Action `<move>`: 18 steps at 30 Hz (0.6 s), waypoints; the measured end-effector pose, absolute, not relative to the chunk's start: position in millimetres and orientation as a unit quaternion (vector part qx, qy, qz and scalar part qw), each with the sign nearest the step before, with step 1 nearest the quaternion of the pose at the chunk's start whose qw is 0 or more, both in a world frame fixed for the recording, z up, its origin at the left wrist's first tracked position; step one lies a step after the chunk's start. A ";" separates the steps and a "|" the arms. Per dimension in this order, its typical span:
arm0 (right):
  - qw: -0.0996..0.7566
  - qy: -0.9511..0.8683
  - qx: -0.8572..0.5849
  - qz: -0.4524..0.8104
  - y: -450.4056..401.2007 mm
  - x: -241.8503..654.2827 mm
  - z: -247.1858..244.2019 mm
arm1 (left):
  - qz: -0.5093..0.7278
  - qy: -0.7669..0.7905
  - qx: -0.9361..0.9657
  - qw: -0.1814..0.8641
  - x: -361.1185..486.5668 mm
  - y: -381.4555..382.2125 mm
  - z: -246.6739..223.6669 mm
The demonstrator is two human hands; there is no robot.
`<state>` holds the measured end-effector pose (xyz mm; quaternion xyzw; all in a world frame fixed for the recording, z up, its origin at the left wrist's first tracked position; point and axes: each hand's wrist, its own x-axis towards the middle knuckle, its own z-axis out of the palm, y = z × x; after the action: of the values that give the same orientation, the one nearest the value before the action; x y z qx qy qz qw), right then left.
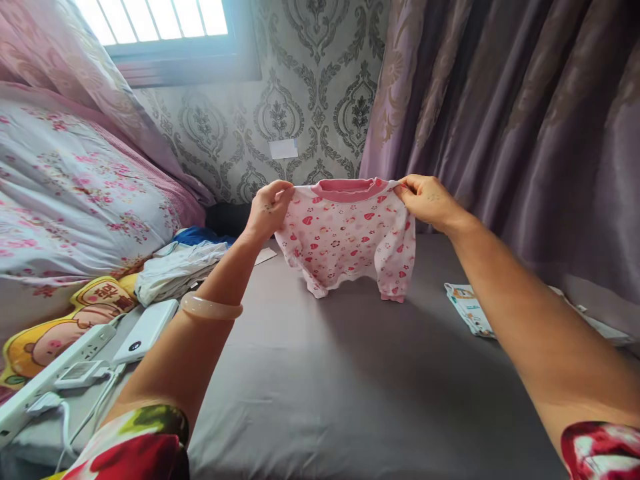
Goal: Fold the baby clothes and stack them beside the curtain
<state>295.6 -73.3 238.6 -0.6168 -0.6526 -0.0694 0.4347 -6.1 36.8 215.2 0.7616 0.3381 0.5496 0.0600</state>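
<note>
A small pink long-sleeved shirt [345, 230] with red hearts and a darker pink collar hangs stretched between my two hands over the grey bed sheet [310, 400]. My left hand [270, 208] pinches the shirt at its left shoulder. At the other shoulder, my right hand [429, 200] has its fingers closed on the fabric. Both sleeves dangle, and the cuffs hang close to the sheet; whether they touch it I cannot tell.
Folded clothes [470, 310] lie on the right, partly behind my forearm. To the left are a pile of clothes [175, 267], a white power bank [146, 331], a power strip [55, 380] with cables, and a yellow cartoon pillow [55, 330]. Purple curtains [500, 133] hang at the back right.
</note>
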 end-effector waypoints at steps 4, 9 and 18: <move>0.435 -0.621 -0.626 -0.181 -89.2 278.6 235.1 | 0.589 0.346 0.726 -0.076 -10.4 4.0 222.8; 0.389 -0.655 -0.550 -0.343 -146.1 265.9 243.5 | 0.582 0.353 0.696 -0.228 -37.4 -57.4 231.7; 0.348 -0.714 -0.579 -0.184 -195.2 260.1 281.1 | 0.479 0.405 0.723 -0.288 -77.0 -108.5 245.4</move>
<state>260.1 -195.2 281.1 -0.5792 -0.7137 -0.1844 0.3481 -77.0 -108.5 245.4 0.7232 0.4054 0.4793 -0.2878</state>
